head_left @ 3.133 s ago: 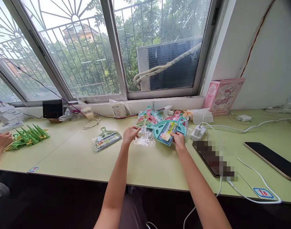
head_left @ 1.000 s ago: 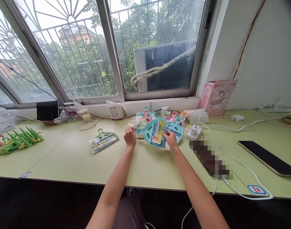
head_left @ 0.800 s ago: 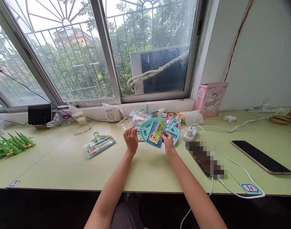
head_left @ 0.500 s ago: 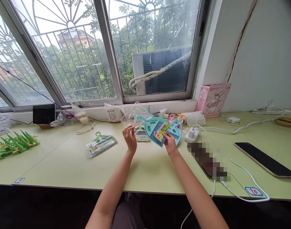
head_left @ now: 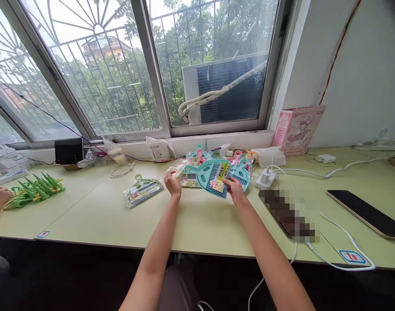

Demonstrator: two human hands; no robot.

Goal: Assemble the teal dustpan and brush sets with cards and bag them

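Observation:
My right hand (head_left: 235,190) grips a teal dustpan-and-brush set (head_left: 208,176) by its lower right part, where a printed label shows. My left hand (head_left: 173,183) is closed on a clear plastic bag (head_left: 178,169), just left of the set's handle. Behind the held set lie more packaged sets in pink and teal, among them a teal one (head_left: 242,173) to the right. A green set in clear wrapping (head_left: 143,190) rests on the table, left of my left hand.
Another person's hand (head_left: 1,198) is at the far left beside green spiky items (head_left: 38,190). On the right are a white charger (head_left: 265,178), a partly pixelated phone (head_left: 278,216), a dark tablet (head_left: 366,211) and cables. A pink box (head_left: 297,131) stands by the wall.
The teal set has tilted and come slightly lower. My left hand has moved a little left with its fingers closed on the plastic. Another person's hand has come into view at the left.

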